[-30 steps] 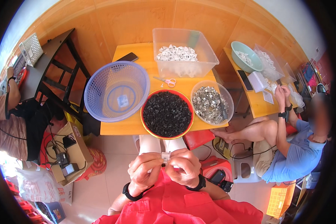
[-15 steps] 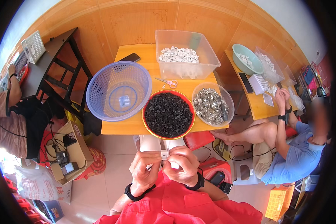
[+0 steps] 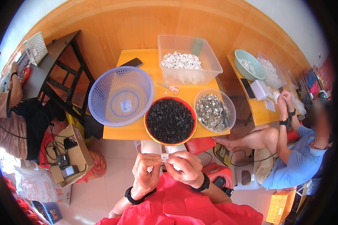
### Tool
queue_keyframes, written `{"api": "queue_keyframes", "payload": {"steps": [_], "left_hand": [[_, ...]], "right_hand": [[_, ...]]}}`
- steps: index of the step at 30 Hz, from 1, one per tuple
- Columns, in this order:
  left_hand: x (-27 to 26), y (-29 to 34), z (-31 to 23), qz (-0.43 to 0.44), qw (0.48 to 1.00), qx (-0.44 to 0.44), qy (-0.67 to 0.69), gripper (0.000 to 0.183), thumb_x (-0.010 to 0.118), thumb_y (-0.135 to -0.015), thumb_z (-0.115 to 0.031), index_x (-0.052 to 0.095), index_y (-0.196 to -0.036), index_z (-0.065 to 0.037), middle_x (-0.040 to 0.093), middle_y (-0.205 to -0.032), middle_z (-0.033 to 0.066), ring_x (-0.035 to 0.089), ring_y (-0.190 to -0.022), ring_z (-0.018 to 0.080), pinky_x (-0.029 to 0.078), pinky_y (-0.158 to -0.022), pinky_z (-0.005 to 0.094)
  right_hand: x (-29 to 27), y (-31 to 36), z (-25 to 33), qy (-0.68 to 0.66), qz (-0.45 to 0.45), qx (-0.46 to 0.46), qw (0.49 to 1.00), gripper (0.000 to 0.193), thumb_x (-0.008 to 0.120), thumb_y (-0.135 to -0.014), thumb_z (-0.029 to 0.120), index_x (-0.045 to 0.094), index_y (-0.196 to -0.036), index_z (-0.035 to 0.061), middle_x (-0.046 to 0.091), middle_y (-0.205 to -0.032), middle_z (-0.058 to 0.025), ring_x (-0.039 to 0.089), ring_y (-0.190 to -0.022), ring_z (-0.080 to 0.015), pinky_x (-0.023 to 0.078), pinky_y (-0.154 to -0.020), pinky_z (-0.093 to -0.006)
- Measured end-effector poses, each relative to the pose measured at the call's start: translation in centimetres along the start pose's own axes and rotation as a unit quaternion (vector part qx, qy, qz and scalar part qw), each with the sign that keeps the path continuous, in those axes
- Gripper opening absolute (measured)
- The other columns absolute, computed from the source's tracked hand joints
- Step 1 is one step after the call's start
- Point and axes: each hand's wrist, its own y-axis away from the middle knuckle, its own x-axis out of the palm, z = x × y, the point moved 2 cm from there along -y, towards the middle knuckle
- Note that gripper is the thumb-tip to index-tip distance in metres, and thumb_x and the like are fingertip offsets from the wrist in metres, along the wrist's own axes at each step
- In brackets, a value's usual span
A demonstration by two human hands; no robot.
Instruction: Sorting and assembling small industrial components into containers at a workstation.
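Note:
Between my two hands, above my lap and just short of the table edge, is a small white plastic piece (image 3: 164, 157). My left hand (image 3: 146, 171) pinches its left side, and my right hand (image 3: 185, 167) pinches its right side. Past my fingers stands a red and yellow bowl (image 3: 194, 129) heaped with small black parts (image 3: 170, 119). To its right a clear round tub (image 3: 233, 112) holds small metal parts (image 3: 210, 110) and a dark slim tool. A clear bin (image 3: 214, 75) at the back contains white plastic rings (image 3: 181, 60).
A blue perforated basket (image 3: 97, 101), pink-handled scissors (image 3: 174, 89) and a phone (image 3: 133, 62) share the wooden table (image 3: 150, 54). On the right a seated co-worker (image 3: 293, 161) works at another table. A second person (image 3: 11, 116) sits at the left, near a cardboard box (image 3: 82, 161).
The view has shifted, so the table and its contents sit slightly lower. Both hands keep pinching the white piece, with little finger movement.

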Motion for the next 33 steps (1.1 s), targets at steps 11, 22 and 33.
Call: {"api": "queue_keyframes", "payload": {"steps": [11, 22, 33], "left_hand": [[0.5, 0.6, 2.3, 0.037, 0.999, -0.028, -0.003, 0.019, 0.061, -0.07, 0.013, 0.053, -0.077, -0.002, 0.053, -0.074, 0.0076, 0.05, -0.066, 0.0167, 0.04, -0.058, 0.0251], [0.8, 1.1, 4.6, 0.065, 0.961, -0.244, 0.109, 0.012, 0.058, -0.078, 0.01, 0.051, -0.08, 0.0, 0.05, -0.083, 0.0046, 0.055, -0.074, 0.0102, 0.047, -0.066, 0.0222], [-0.7, 0.7, 6.6, 0.106, 0.898, -0.376, 0.204, 0.014, 0.059, -0.08, 0.007, 0.05, -0.09, 0.003, 0.057, -0.085, 0.0071, 0.06, -0.074, 0.0133, 0.05, -0.067, 0.0251]], "right_hand": [[0.3, -0.5, -1.7, -0.08, 0.086, 0.081, 0.99, 0.02, 0.066, -0.07, -0.005, 0.055, -0.085, 0.0023, 0.051, -0.074, -0.0101, 0.057, -0.062, -0.0275, 0.045, -0.052, -0.0338], [1.4, 0.2, -3.0, -0.122, 0.12, 0.18, 0.969, 0.016, 0.065, -0.074, -0.003, 0.055, -0.087, 0.0011, 0.051, -0.075, -0.0098, 0.058, -0.065, -0.0241, 0.045, -0.055, -0.0312], [3.3, -0.4, -4.9, -0.178, 0.214, 0.281, 0.918, 0.009, 0.064, -0.081, 0.004, 0.057, -0.086, 0.0005, 0.055, -0.075, -0.0043, 0.057, -0.063, -0.0091, 0.048, -0.052, -0.0235]]}}
